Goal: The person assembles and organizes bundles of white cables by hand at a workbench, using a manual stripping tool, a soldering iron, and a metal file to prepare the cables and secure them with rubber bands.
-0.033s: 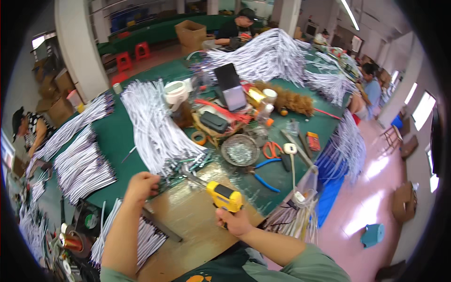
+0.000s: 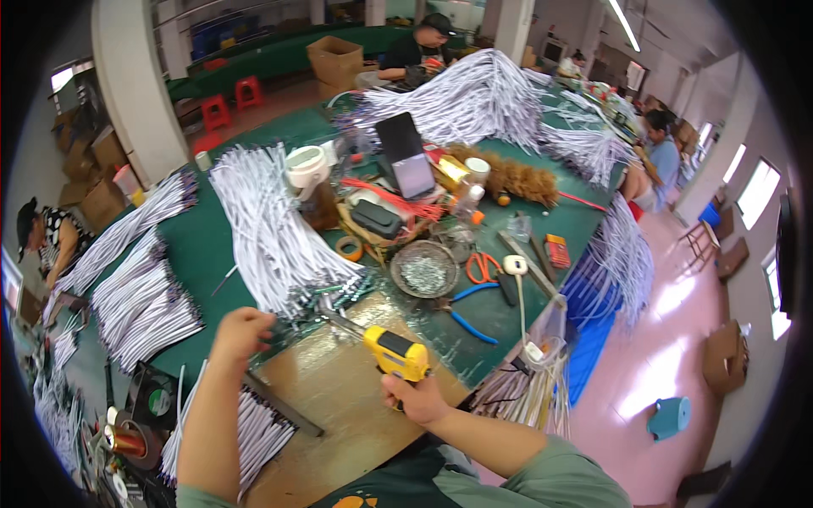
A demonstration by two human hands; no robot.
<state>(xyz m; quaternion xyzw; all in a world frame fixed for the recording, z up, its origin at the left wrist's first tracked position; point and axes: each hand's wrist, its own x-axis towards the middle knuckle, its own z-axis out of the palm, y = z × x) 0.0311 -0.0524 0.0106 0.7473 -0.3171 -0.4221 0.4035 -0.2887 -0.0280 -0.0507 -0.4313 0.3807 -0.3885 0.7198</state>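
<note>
My right hand (image 2: pixel 415 400) is wrapped round the grip of a yellow and black pistol-shaped power tool (image 2: pixel 396 351). The tool's grey metal barrel points up and left, with its tip by the stripped ends of a large bundle of white cables (image 2: pixel 275 229). My left hand (image 2: pixel 243 333) hovers left of that tip, its fingers curled together. Whether something small sits in those fingers is hidden. Under both hands lies a brown, shiny board (image 2: pixel 330 440) on the green table. A dark metal bar (image 2: pixel 288 409) rests along the board's left side.
More cable bundles (image 2: pixel 146 305) lie at left. A bowl of small metal parts (image 2: pixel 425 269), blue-handled pliers (image 2: pixel 474 323), orange-handled scissors (image 2: pixel 483 267) and an orange tape roll (image 2: pixel 349 247) crowd the right. A phone on a stand (image 2: pixel 406 157) is behind. Co-workers sit around the tables.
The whole view has shifted slightly, so everything appears a little further left. My right hand still grips the yellow tool, and my left hand stays curled beside the cable ends.
</note>
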